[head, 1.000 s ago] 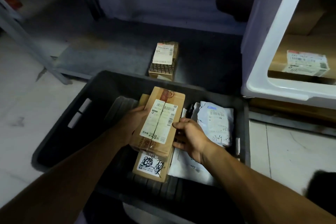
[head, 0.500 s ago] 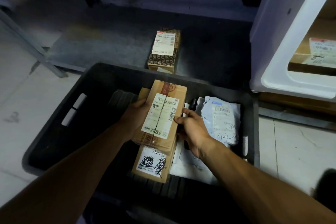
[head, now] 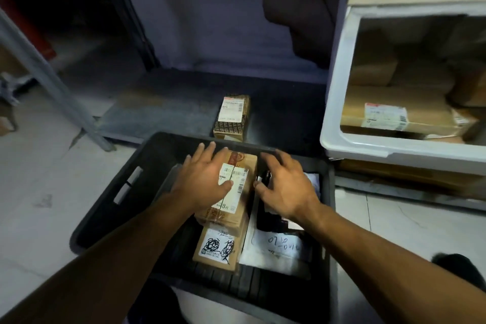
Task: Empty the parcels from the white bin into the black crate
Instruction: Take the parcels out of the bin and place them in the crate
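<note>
a black crate sits on a pale tiled floor in a dim storeroom, cardboard parcels stacked inside. the left hand lies flat, fingers spread, on the top parcel; the right hand hovers spread beside it. the white bin, at right, holds more parcels.

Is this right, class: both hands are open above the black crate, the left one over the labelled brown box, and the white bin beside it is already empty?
Not quite. The head view shows the white bin is not empty: a large labelled cardboard parcel lies inside. The rest stands: left hand and right hand are open above the black crate, the left over the labelled brown box.
</note>
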The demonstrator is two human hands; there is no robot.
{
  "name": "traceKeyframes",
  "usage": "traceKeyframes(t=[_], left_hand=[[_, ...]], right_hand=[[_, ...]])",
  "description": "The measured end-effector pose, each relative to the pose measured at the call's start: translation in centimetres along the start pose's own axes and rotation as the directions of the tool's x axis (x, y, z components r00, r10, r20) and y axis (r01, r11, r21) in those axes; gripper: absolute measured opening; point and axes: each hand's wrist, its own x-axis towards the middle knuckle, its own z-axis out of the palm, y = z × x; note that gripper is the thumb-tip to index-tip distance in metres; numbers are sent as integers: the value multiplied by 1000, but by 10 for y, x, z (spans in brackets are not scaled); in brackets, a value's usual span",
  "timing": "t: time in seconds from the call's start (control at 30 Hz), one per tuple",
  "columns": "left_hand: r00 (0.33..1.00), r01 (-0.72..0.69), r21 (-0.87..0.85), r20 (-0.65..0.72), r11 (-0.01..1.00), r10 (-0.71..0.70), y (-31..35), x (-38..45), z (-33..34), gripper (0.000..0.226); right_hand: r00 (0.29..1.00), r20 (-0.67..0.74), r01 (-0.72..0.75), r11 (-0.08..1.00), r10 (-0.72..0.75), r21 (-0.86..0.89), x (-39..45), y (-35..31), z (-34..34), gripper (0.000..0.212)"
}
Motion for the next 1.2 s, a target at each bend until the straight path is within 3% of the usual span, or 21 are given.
traceKeyframes(t=[0.1, 0.37, 0.77, 1.2], left_hand=[[998, -60, 72, 1, 996, 60, 20, -18, -21, 90], [981, -150, 175, -100, 973, 169, 75, -56, -67, 92], [932, -284, 166, -185, 944, 313, 176, -85, -104, 87], [866, -371, 186, -283, 910, 412, 295, -17, -105, 80]], right_hand=[[996, -4, 85, 975, -87, -204, -21, -4, -29, 76], [987, -119, 59, 926, -110, -372, -75, -7, -94, 83], [963, -262, -43, 922, -64, -386, -135, 34, -162, 77], [916, -382, -255, 914, 124, -315, -126, 144, -223, 77]])
